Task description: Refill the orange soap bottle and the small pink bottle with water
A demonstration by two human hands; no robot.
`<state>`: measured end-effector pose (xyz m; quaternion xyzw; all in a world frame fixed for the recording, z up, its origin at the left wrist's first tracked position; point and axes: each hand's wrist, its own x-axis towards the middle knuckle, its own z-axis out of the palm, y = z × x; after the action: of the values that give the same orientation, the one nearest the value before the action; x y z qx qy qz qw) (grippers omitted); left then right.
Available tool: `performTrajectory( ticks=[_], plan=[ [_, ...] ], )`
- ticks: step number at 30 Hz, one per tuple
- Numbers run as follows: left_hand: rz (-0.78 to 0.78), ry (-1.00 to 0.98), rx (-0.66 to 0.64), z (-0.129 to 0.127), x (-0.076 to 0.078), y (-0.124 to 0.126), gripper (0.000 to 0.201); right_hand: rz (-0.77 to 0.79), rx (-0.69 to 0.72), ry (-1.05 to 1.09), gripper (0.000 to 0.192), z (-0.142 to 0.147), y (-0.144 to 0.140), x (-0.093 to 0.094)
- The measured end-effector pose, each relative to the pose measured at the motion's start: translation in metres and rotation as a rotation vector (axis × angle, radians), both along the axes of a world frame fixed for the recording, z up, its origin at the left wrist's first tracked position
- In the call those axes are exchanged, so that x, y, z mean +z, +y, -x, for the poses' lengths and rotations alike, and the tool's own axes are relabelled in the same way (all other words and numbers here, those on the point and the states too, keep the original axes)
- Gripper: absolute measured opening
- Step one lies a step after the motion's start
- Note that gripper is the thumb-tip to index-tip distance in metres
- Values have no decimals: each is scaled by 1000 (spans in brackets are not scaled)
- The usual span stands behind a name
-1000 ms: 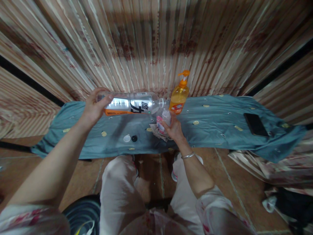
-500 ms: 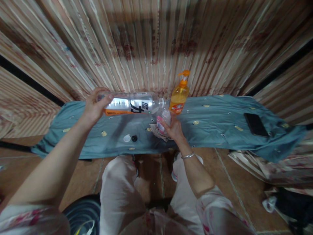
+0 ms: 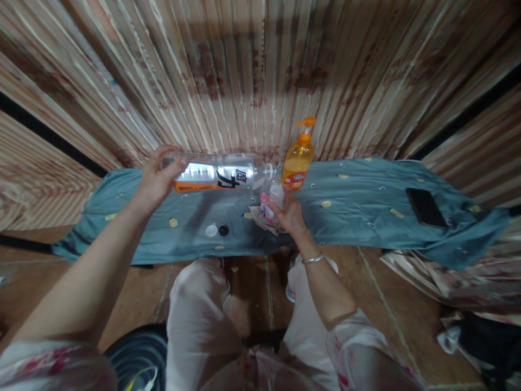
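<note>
Blue cloth point(image 3: 358, 206) covers the surface in front of you, curtain behind. Your left hand point(image 3: 157, 179) is wrapped round the base of the big clear bottle point(image 3: 220, 172), tipped flat, its mouth right at the small pink bottle point(image 3: 272, 200). Your right hand point(image 3: 290, 214) is curled round that small bottle, standing on a rag on the cloth, just beside the orange pump bottle point(image 3: 299, 157). Risk: the necks drift apart or you tip too hard, and liquid spills onto the cloth. White cap point(image 3: 211, 230) and black cap point(image 3: 223, 230) lie loose near the edge; an elbow could knock them off.
</note>
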<state>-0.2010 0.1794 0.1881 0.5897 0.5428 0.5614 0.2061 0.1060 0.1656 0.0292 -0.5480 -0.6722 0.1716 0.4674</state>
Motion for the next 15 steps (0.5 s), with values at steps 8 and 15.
performTrajectory(
  ticks=[8, 15],
  plan=[
    [15, -45, -15, 1, -1, 2, 61, -19, 3, 6, 72, -2, 1, -1],
    [15, -24, -9, 1, 0, 1, 64, -8, 0, 17, 72, -1, 0, 0]
  ],
)
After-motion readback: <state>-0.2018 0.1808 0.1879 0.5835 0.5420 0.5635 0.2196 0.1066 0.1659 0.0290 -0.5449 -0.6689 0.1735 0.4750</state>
